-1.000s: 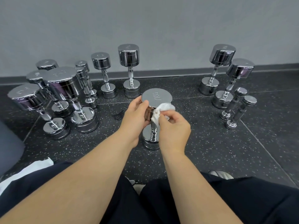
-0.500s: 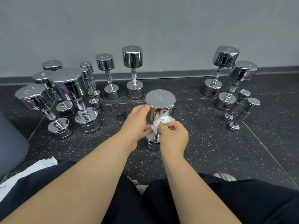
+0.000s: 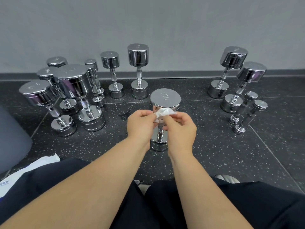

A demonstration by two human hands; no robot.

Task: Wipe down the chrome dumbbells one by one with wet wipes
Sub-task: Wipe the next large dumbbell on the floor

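The left hand (image 3: 140,123) has come off the dumbbell's head and over to the wet wipe (image 3: 162,112), fingers curled, pinching its left edge. The right hand (image 3: 179,128) pinches the other side. The dumbbell (image 3: 165,98) stands upright at frame centre, just behind them, with neither hand holding it. Wiping is paused, and this looks like a refold for a fresh face.
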